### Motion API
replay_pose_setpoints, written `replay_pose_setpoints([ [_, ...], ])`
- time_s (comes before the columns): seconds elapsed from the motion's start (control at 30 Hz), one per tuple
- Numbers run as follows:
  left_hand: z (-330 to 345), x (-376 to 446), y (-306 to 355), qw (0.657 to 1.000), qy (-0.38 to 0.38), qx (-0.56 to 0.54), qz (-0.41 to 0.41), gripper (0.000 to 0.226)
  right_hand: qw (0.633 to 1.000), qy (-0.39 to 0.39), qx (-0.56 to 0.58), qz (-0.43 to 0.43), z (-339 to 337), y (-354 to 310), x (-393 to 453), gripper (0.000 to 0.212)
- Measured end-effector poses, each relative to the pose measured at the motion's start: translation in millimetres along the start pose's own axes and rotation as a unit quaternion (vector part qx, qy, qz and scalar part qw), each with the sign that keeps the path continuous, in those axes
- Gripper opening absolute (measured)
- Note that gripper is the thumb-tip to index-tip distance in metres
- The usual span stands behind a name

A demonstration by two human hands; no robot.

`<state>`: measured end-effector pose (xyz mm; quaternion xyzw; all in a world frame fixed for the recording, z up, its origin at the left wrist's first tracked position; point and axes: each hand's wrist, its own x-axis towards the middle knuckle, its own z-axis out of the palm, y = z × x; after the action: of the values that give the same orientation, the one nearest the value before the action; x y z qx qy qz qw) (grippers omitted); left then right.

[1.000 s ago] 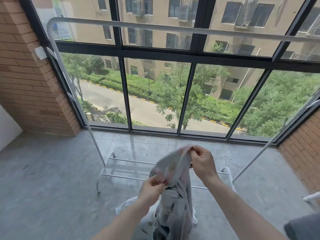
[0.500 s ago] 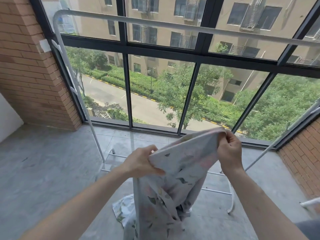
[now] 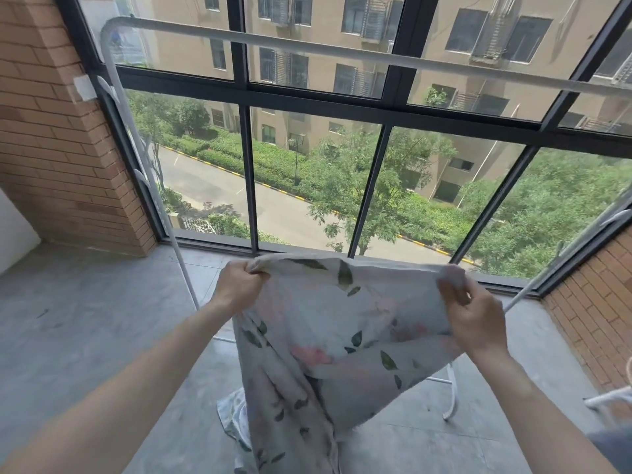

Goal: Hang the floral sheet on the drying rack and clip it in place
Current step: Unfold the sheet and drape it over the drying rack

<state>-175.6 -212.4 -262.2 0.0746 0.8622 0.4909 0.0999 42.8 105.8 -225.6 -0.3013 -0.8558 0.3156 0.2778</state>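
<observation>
**Sheet held up below the rack bar**

Left hand [image 3: 239, 285] and right hand [image 3: 473, 318] each grip a top corner of the sheet [image 3: 342, 333], stretching its upper edge between them. The rest hangs down and pools on the floor [image 3: 85, 330]. White rack [image 3: 342, 51]: top bar runs high across, well above the sheet; its left upright slants down beside the brick wall [image 3: 51, 131]. Sheet hides most of the rack base. Dark-framed window [image 3: 342, 107] right behind the rack.
</observation>
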Motion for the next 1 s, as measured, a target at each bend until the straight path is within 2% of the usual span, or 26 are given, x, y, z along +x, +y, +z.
replay_pose_setpoints([
  [0.03,-1.7,-6.5,27.3,0.998,-0.035,0.001,0.053,0.04,0.997,-0.044,-0.069,-0.007,2.7,0.2,-5.1,0.035],
  [0.1,3.0,-28.8,80.0,0.982,-0.119,0.014,0.143,0.046,0.987,-0.126,-0.089,-0.054,20.7,-4.6,-14.7,0.093],
  [0.13,9.3,-37.6,100.1,0.971,-0.157,0.015,0.179,0.051,0.983,-0.139,-0.08,-0.087,32.9,-15.0,-20.8,0.108],
  [0.17,15.5,-46.4,117.3,0.96,-0.186,0.01,0.208,0.054,0.979,-0.142,-0.08,-0.121,42.7,-32.2,-28.2,0.111],
  [0.2,20.7,-53.6,130.9,0.952,-0.21,0.004,0.223,0.055,0.977,-0.145,-0.07,-0.143,53.5,-43.1,-30.8,0.099],
  [0.23,23.2,-59.2,139.8,0.946,-0.222,-0.004,0.235,0.054,0.978,-0.138,-0.043,-0.153,59.6,-54.1,-30.3,0.069],
  [0.27,22.8,-60.9,142.2,0.943,-0.222,-0.005,0.249,0.051,0.979,-0.131,-0.012,-0.153,60.8,-62.4,-29.4,0.029],
  [0.3,20.2,-58.7,137.4,0.942,-0.215,0.007,0.257,0.047,0.982,-0.128,0.016,-0.14,60.6,-64.0,-27.2,0.023],
  [0.33,17.1,-54.4,127.2,0.944,-0.201,0.037,0.259,0.041,0.983,-0.131,0.048,-0.117,61.8,-60.9,-25.5,0.037],
  [0.37,14.9,-48.5,111.7,0.946,-0.182,0.094,0.253,0.038,0.983,-0.133,0.092,-0.088,59.0,-57.9,-25.6,0.036],
  [0.4,14.8,-41.6,91.3,0.943,-0.166,0.163,0.236,0.037,0.982,-0.123,0.128,-0.065,55.2,-59.7,-27.5,0.025],
  [0.43,17.5,-34.8,62.9,0.938,-0.159,0.229,0.204,0.033,0.979,-0.122,0.155,-0.049,52.7,-60.8,-29.1,0.016],
  [0.5,28.9,-30.9,-10.0,0.931,-0.157,0.315,0.098,0.014,0.974,-0.12,0.191,-0.028,49.5,-66.1,-32.7,0.024],
  [0.57,37.8,-41.7,-87.8,0.939,-0.115,0.323,-0.021,0.004,0.97,-0.113,0.21,-0.044,42.3,-74.4,-36.8,0.023],
  [0.6,39.8,-49.8,-122.8,0.945,-0.089,0.306,-0.069,0.006,0.969,-0.115,0.213,-0.052,38.9,-74.6,-37.8,0.02],
  [0.7,37.2,-72.4,-170.8,0.944,-0.044,0.296,-0.139,0.006,0.972,-0.12,0.193,-0.065,28.2,-65.8,-37.3,0.016],
  [0.8,27.1,-62.4,-165.1,0.946,-0.012,0.293,-0.139,0.01,0.978,-0.102,0.181,-0.026,20.9,-40.4,-30.5,0.016],
  [0.9,-1.2,-46.1,-116.0,0.971,0.039,0.198,-0.133,0.016,0.99,-0.054,0.124,0.035,11.7,2.3,-24.5,0.024],
  [1.0,-16.7,-59.9,-29.8,0.989,0.072,0.128,0.007,0.021,0.993,-0.045,0.02,0.108,-1.7,54.4,-30.0,0.009],
])
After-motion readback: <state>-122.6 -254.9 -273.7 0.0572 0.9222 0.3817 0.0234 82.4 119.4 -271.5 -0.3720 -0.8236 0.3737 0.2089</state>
